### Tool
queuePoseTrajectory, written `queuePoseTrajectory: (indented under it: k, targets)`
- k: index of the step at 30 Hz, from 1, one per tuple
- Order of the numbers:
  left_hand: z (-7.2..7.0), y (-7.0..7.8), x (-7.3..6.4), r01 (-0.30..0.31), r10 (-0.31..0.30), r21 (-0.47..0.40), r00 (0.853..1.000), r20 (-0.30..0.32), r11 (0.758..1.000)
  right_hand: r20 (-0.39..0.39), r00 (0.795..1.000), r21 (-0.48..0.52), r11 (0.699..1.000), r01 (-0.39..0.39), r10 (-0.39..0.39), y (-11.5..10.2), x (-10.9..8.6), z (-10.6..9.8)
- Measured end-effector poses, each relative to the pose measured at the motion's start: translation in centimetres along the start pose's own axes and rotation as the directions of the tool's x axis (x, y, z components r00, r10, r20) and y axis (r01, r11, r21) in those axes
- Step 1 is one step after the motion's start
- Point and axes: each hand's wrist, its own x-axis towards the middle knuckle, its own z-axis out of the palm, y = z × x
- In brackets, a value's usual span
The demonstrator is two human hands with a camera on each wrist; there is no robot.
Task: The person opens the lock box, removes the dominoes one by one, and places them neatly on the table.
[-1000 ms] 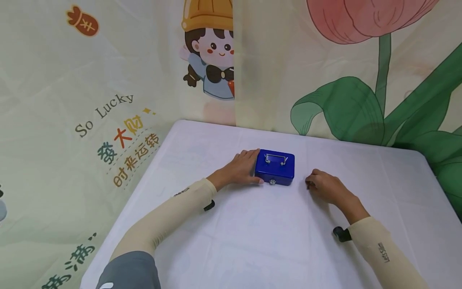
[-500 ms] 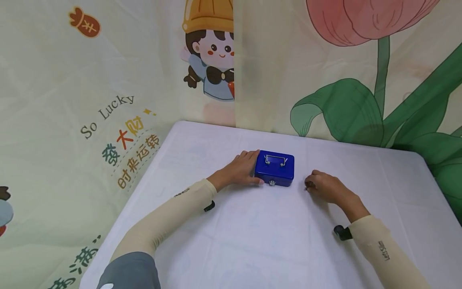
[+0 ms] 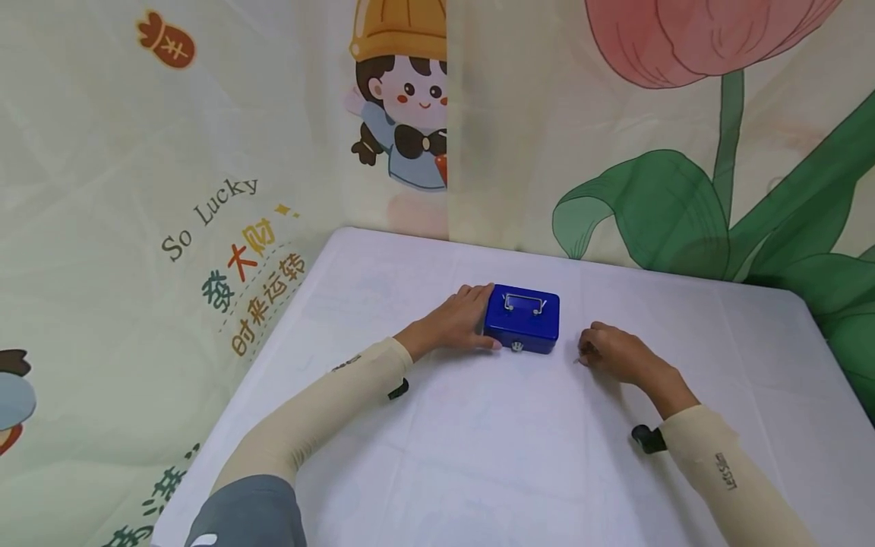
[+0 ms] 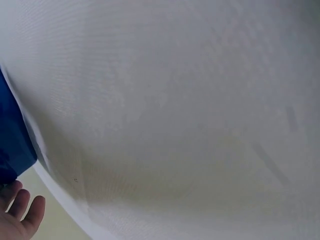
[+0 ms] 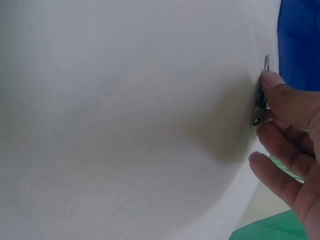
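On the white table lies a blue cash box, its lid down, with a wire handle on top and a round lock in front. My left hand holds its left end, thumb at the front corner and fingers by the back corner. In the left wrist view, the box shows only in part above the fingers. Right of the box, my right hand pinches a small metal piece with a wire ring between thumb and fingertips. The fingers partly hide this piece, and its kind is unclear.
The white-covered table ends at the back against a printed cloth with cartoon and flower pictures. Another printed cloth hangs along the left. Each forearm wears a beige sleeve, with a black camera under the right wrist.
A thin tip of the small metal piece now pokes out farther from the right fingertips. Both hands and the box stay nearly in place; the head view shifts slightly.
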Motion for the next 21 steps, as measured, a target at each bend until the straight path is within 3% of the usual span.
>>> queuePoseTrajectory:
  k: [21]
  targets:
    - [-0.13,-0.09,0.14,-0.013,0.013,-0.009,1.0,0.006,1.0,-0.001,1.0,0.062,0.998,-0.022,0.022,0.01,-0.47,0.06]
